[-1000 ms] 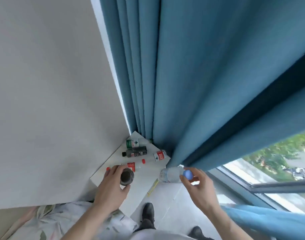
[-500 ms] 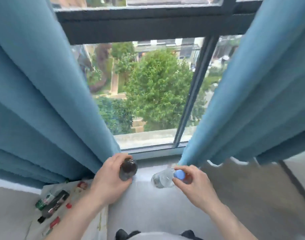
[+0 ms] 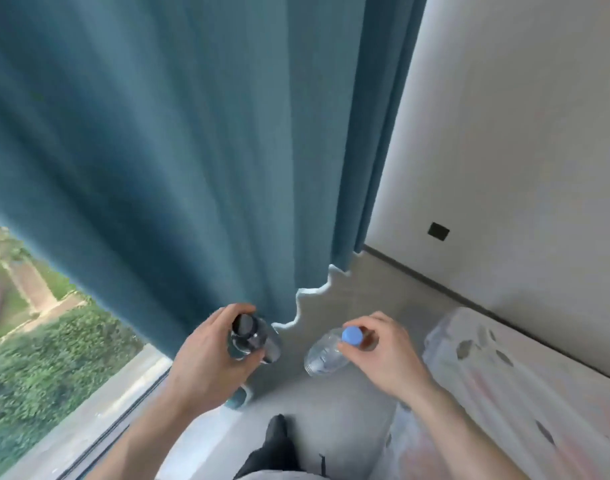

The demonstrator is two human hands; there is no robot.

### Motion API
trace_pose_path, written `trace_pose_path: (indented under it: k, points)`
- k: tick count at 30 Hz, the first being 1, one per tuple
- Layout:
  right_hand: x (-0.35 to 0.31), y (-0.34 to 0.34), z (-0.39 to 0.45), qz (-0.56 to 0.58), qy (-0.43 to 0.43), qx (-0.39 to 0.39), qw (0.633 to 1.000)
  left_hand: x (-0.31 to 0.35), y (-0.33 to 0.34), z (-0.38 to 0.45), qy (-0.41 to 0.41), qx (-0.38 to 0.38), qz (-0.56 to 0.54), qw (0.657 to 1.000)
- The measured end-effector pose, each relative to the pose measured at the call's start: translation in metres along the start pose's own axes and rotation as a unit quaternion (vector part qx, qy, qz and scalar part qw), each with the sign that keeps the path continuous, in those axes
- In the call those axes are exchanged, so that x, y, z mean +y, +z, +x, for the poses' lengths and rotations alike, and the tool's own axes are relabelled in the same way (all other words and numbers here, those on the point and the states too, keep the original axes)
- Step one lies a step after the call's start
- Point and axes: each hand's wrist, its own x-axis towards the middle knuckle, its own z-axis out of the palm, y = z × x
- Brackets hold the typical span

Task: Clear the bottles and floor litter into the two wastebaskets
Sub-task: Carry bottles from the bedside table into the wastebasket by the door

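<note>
Clear bottle [image 3: 322, 355] pinched at its blue cap by right hand [image 3: 383, 355], hanging down — dark bottle [image 3: 253, 339] gripped upright in left hand [image 3: 206, 355]. No wastebaskets visible yet.

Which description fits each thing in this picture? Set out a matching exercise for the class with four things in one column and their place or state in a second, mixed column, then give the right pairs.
Things
1. dark plastic bottle with a black cap
2. clear plastic bottle with a blue cap
3. long blue fabric curtain
4. small black square wall plate

Descriptions
A. set in the pale wall at the right
B. in the grip of the left hand
C. hangs down to the grey floor
D. pinched at its cap by the right hand

Pairs: 1-B, 2-D, 3-C, 4-A
</note>
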Motion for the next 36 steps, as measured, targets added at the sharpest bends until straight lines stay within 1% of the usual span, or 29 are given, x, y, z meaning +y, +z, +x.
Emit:
trace_pose_path:
  k: [5,8,14,17,21,27,36]
  points:
    - [0.045,-0.067,0.032,0.003,0.056,0.066,0.996,0.061,0.044,0.098,0.068,-0.065,-0.010,0.996]
    - [0.066,-0.105,0.062,0.015,0.085,0.102,0.991,0.095,0.072,0.159,0.103,-0.091,-0.027,0.990]
    - [0.098,-0.185,0.127,0.017,0.144,0.165,0.976,0.159,0.123,0.289,0.155,-0.147,-0.052,0.976]
    - [0.111,-0.225,0.148,0.021,0.163,0.198,0.966,0.199,0.150,0.348,0.194,-0.167,-0.047,0.965]
    - [0.131,-0.268,0.168,0.034,0.197,0.250,0.947,0.262,0.180,0.411,0.260,-0.207,-0.024,0.943]
    - [0.168,-0.325,0.213,0.063,0.227,0.308,0.922,0.341,0.224,0.487,0.316,-0.227,-0.030,0.921]
    - [0.227,-0.427,0.302,0.108,0.227,0.325,0.911,0.442,0.276,0.586,0.348,-0.231,-0.028,0.908]
